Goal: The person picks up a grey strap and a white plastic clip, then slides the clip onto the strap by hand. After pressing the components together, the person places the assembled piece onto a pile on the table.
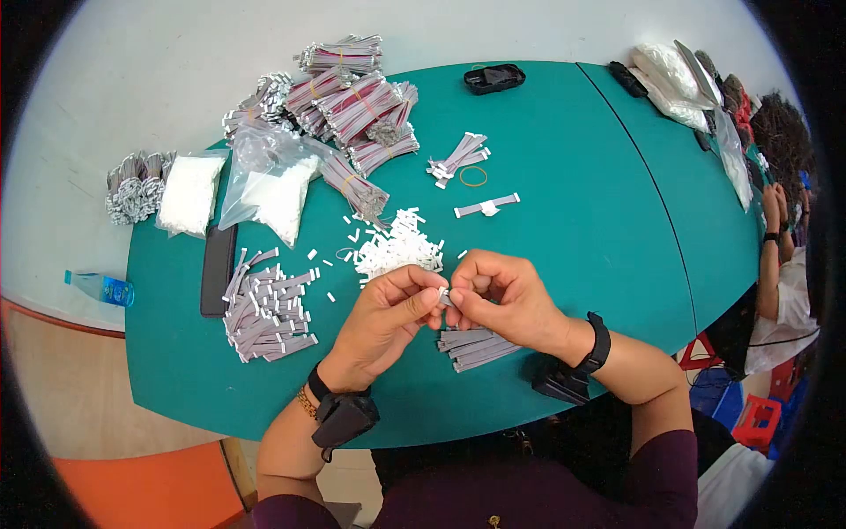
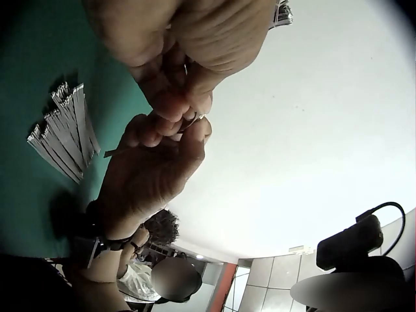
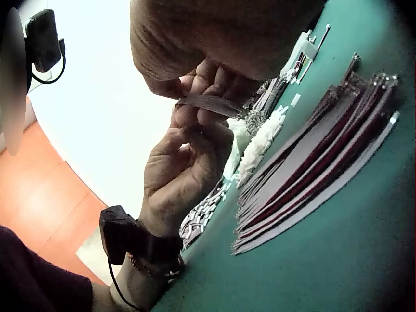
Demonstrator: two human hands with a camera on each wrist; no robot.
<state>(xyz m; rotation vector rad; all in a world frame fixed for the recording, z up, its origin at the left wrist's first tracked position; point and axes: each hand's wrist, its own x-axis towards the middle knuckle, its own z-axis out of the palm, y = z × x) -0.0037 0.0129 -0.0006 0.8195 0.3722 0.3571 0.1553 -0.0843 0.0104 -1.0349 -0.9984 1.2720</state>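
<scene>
Near the frame's centre, your left hand [image 1: 381, 319] is pinching a small white plastic piece [image 1: 443, 291] and your right hand [image 1: 513, 298] a flat grey ribbon cable [image 3: 211, 104], apparently joining them, so the next move is probably calling for steady alignment before pushing.

Left hand [image 1: 383, 322]: your thumb [image 1: 412, 309] and index finger pinch together, pointing to your right hand.
Right hand [image 1: 511, 300]: your index finger bends above your thumb [image 1: 476, 306] in a pinch.
Fingertips [image 1: 432, 296]: both hands' tips meet just in front of you.
Left forearm [image 1: 284, 441]: angles forward and inward.
Right forearm [image 1: 643, 366]: slants inward from your bent elbow.
</scene>
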